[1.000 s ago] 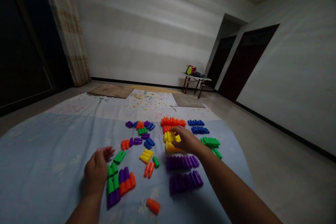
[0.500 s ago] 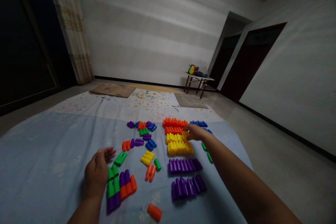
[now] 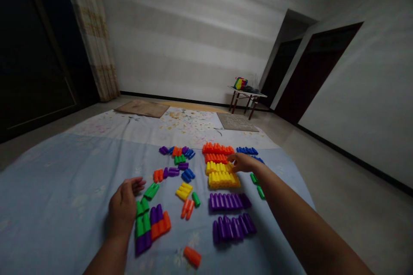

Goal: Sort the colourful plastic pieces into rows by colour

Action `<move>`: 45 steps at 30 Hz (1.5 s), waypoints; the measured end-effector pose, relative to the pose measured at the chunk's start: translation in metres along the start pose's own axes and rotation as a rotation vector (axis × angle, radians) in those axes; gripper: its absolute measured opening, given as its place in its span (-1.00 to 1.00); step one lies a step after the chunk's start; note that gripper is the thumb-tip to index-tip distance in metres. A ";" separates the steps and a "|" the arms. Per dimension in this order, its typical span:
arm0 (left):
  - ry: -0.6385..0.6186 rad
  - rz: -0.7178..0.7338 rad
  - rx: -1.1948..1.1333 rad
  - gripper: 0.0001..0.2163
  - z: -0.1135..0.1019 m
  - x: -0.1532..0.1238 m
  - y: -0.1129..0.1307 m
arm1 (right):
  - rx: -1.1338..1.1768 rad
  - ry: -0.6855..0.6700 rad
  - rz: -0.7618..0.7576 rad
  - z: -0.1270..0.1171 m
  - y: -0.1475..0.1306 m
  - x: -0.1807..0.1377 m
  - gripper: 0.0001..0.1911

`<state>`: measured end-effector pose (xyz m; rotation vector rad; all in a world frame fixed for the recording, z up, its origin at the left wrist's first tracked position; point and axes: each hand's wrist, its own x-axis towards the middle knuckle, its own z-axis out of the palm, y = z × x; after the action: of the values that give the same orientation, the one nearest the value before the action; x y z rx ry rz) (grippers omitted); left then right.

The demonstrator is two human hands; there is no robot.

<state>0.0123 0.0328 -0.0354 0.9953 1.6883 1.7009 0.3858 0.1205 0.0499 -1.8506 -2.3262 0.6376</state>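
My left hand point(image 3: 124, 202) rests on the bed sheet with its fingers loosely stretched out and nothing in it. Beside it lie green bullet-shaped plastic pieces point(image 3: 151, 190) and a joined green and purple group point(image 3: 143, 233). My right hand point(image 3: 242, 162) reaches over the rows, its fingers bent round the right end of the upper yellow row point(image 3: 215, 168). A yellow piece point(image 3: 229, 167) lies at its fingertips, partly covered by them. Behind are two orange rows point(image 3: 216, 158); in front lie another yellow row point(image 3: 222, 179) and two purple rows point(image 3: 227, 202).
Loose mixed pieces, among them a yellow group point(image 3: 183, 191) and a single orange piece point(image 3: 192, 257), lie across the middle. Blue pieces point(image 3: 247, 151) and green ones point(image 3: 260, 192) lie right of the rows. A small table point(image 3: 247, 91) stands by the far wall.
The camera view has shifted slightly. My right hand stays at the right end of the upper yellow row, and the yellow piece there sits more in line with it. My left hand stays put.
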 end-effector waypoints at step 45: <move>-0.492 0.327 0.187 -0.65 0.012 -0.031 0.034 | 1.155 0.168 -0.220 0.117 -0.158 -0.048 -0.73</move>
<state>0.0443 0.0129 -0.0067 1.6958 1.4259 1.3384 0.2158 0.0177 0.0126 -1.0198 -1.4267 1.3223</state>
